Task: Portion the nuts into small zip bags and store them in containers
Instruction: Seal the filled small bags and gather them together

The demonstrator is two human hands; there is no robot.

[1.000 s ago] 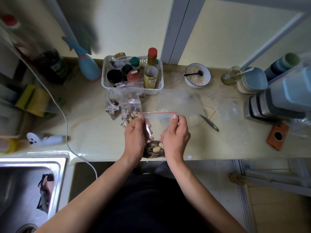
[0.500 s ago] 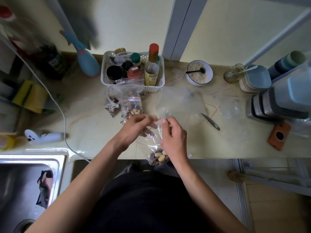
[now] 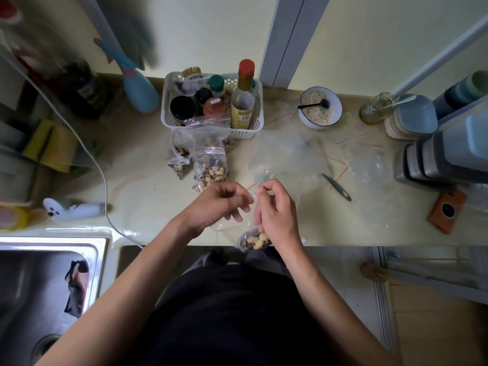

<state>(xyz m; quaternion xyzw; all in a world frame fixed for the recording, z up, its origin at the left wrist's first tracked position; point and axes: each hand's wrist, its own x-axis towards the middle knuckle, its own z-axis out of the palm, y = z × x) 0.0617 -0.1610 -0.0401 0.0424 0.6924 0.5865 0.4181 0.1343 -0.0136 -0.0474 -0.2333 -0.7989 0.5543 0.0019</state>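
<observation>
Spanning beige countertop (image 3: 137,178), steel sink (image 3: 100,249).

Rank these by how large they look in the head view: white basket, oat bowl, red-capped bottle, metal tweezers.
1. white basket
2. red-capped bottle
3. oat bowl, close to the bottle in apparent area, so unsure between them
4. metal tweezers
All sit at similar depth on the counter.

A white basket (image 3: 257,128) of bottles sits upper centre; right of it, a bowl of oats (image 3: 320,108); a steel sink (image 3: 47,283) lower left.
</observation>
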